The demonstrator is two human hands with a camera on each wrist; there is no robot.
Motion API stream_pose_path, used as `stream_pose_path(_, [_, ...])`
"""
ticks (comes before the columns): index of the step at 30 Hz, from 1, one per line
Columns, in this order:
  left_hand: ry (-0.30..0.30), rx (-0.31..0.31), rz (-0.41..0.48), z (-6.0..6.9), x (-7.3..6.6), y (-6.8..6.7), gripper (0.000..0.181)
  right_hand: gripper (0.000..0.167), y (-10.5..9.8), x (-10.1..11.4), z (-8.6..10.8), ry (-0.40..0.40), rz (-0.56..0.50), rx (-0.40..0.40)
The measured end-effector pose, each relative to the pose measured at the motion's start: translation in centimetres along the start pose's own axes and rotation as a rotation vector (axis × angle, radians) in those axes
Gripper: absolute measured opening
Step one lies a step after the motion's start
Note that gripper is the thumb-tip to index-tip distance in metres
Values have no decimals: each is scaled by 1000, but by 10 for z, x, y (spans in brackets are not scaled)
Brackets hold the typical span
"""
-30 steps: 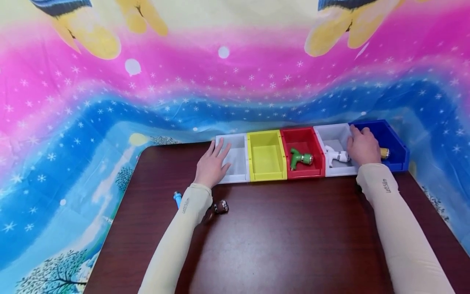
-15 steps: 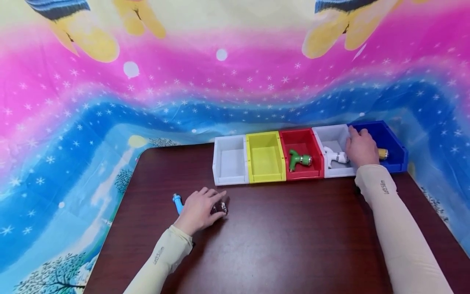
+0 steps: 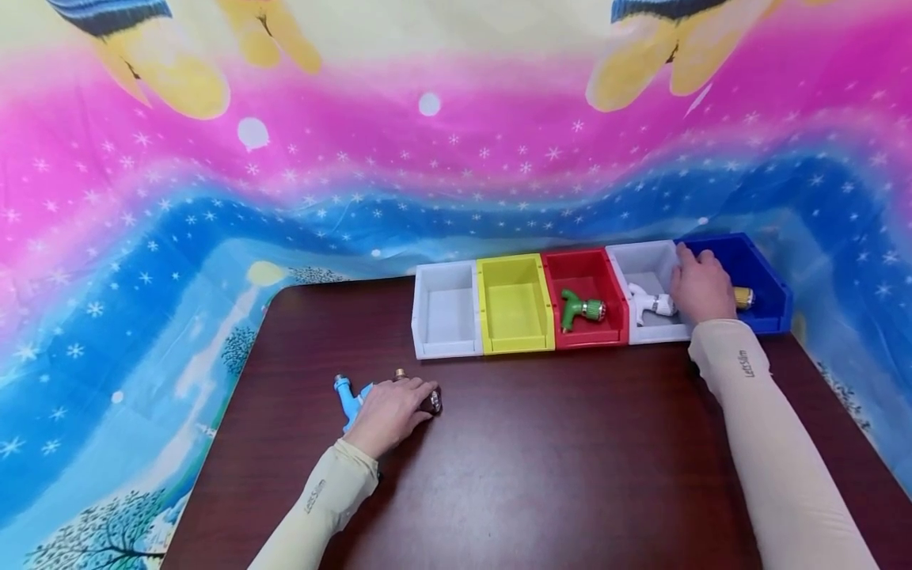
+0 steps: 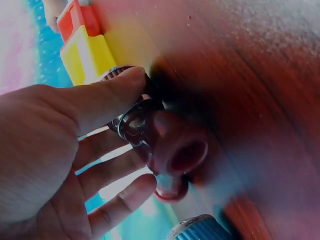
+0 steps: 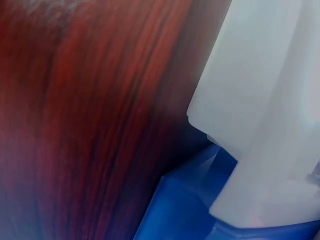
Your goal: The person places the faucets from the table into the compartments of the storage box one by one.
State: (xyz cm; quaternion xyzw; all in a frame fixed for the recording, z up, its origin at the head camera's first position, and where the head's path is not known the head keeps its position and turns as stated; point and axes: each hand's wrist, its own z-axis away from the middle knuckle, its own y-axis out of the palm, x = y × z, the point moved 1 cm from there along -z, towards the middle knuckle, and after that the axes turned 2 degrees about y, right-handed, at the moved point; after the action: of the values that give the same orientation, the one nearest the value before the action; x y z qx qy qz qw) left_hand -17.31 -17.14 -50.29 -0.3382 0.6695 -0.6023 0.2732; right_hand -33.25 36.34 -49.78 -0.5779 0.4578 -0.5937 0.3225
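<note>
My left hand point(image 3: 392, 412) grips a dark brown tap point(image 4: 142, 125) at the left of the table. In the left wrist view the thumb lies over its ribbed knob, with fingers behind. Its brass end shows past the knuckles in the head view. Close beside this hand lies a light blue tap point(image 3: 347, 400), partly covered. My right hand point(image 3: 701, 286) holds the wall between a white bin point(image 3: 623, 261) and the dark blue bin point(image 3: 773, 293), fingers bent over it; the fingertips are hidden. The right wrist view shows bin walls and table.
Leftward in the row stand a red bin point(image 3: 570, 261) with a green tap point(image 3: 583, 309), a yellow bin point(image 3: 516, 301) and another white bin point(image 3: 447, 313). A white tap point(image 3: 650, 303) lies near my right hand. A yellow knob point(image 3: 744, 298) shows inside the blue bin.
My left hand has come from the leftmost white bin back toward me and taken hold of the brown tap. The right hand stays at the bin wall.
</note>
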Motion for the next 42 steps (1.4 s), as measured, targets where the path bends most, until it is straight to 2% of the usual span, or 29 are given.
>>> stream_pose_path(4, [71, -25, -56, -3, -6, -3, 43, 60, 1, 0, -1, 7, 11, 6])
stream_pose_path(8, [133, -107, -71, -7, -16, -10, 45, 60, 0, 0, -1, 14, 20, 10])
stream_pose_path(11, [151, -150, -71, -12, -24, -17, 49, 60, 0, 0, -1, 16, 18, 9])
stream_pose_path(16, [161, -158, -46, -16, -36, -24, 55, 60, 1, -1, -3, 14, 20, 11])
stream_pose_path(21, [136, -186, 60, -20, -44, -24, 55, 60, 3, -3, -4, 14, 24, 16])
stream_pose_path(25, [84, -217, 222, -25, -47, -24, 58, 60, 2, -2, -3, 4, 23, 2])
stream_pose_path(28, [49, -233, 358, -28, -49, -26, 53, 59, 0, 0, -2, 1, 26, -7])
stream_pose_path(32, [38, -260, 487, -30, -54, -31, 48, 60, -1, 1, -1, 11, 28, 4])
stream_pose_path(35, [63, -284, 509, -32, -57, -32, 54, 61, -1, 2, -1, 17, 24, 15])
stream_pose_path(40, [92, -315, 467, -34, -58, -31, 69, 61, -2, 2, 1, 7, 18, 20])
stream_pose_path(42, [93, -317, 471, -35, -58, -29, 68, 61, -2, 1, 1, 1, 24, 14])
